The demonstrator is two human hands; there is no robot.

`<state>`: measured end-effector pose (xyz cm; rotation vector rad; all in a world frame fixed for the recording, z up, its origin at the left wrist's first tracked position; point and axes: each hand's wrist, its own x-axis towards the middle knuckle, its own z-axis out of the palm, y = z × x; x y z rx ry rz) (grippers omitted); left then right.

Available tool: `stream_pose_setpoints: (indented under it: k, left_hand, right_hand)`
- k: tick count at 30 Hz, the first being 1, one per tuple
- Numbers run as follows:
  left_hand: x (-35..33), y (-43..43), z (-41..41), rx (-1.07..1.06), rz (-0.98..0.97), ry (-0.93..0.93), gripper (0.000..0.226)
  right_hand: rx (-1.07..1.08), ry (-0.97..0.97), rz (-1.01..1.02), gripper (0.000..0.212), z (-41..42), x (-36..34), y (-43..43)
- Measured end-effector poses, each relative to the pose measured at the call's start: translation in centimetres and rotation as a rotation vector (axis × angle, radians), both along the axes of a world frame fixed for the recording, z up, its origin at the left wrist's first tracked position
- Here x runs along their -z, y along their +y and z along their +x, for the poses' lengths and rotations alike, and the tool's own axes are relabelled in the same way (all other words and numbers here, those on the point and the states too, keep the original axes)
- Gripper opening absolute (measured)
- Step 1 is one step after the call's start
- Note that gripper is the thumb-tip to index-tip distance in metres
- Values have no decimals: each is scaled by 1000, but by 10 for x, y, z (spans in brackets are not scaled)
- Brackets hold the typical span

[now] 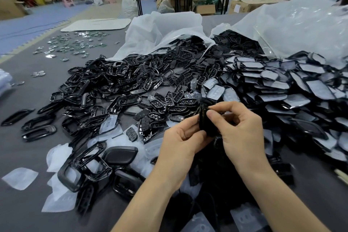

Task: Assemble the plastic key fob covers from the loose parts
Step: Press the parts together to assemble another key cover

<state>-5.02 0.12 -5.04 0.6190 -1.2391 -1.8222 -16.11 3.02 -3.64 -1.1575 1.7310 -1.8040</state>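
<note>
Black glossy fob cover (pixel 204 124), edge-on, pinched between both hands' fingers (pixel 216 114).

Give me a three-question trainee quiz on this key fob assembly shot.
1. True or false: the left hand and the right hand both grip one black part.
2. Where do the small silver pieces lie? A) far left on the table; B) in a metal tray; C) in the left hand.
3. Fill in: the big pile of film-covered parts lies to the ____ of the hands.
Key: 1 true; 2 A; 3 right.
</note>
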Motion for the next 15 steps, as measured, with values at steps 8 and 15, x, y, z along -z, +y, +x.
stream_pose_setpoints:
  k: [8, 15]
  left_hand:
    - [-1, 1, 0, -19, -52, -61, 44]
    - [0, 2, -3, -95, -114, -105, 31]
  right_hand:
    - [-15, -48, 5, 25, -2, 0, -3]
    - [-106, -195, 44, 35, -6, -3, -2]
